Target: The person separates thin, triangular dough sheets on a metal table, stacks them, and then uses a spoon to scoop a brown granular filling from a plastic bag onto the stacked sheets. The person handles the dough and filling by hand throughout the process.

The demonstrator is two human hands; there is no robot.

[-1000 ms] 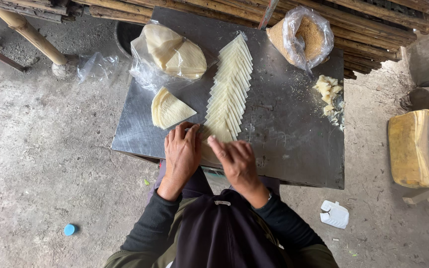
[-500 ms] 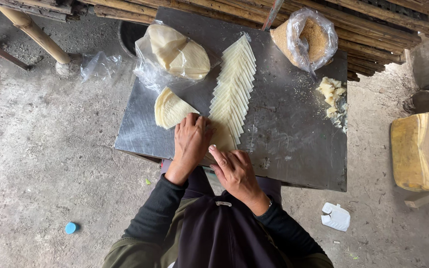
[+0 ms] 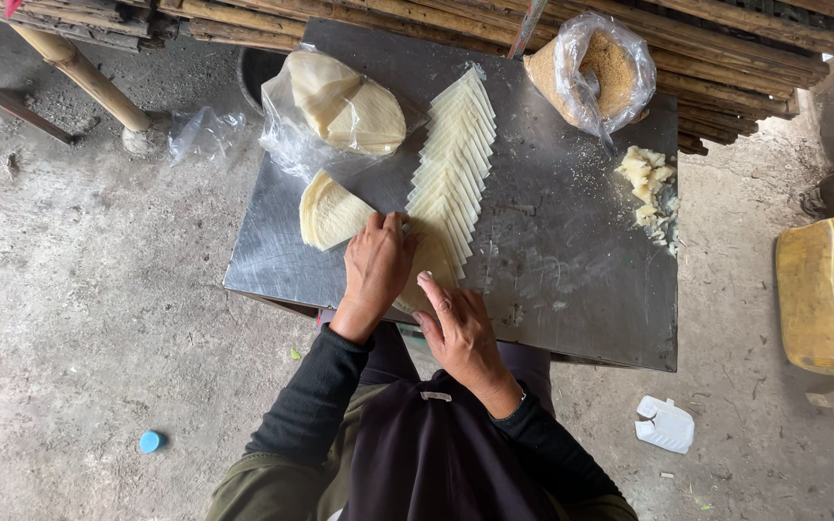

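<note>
Nearest me, the person's dark sleeves lead up to both hands at the near edge of the bench (image 3: 571,289), a grey metal sheet. Left hand (image 3: 375,265) lies flat, fingers together, pressing the near end of the wrapper row (image 3: 453,169); it grips nothing. Right hand (image 3: 458,323) hovers open just beside it, fingers spread, nothing held. The row of pale folded wrappers runs overlapped from there toward the far edge. Left of it sits a small wrapper stack (image 3: 330,209), fanned.

Risk, as I judge it: the overlapped sheets look thin, so a sideways push could slide the row apart or tear one.

Far left corner: clear plastic bag (image 3: 340,101) w/ pale rounds, no label seen. Far right corner: clear bag of brown crumbs (image 3: 596,72), open-topped. Right edge: pale scraps (image 3: 651,183).
</note>
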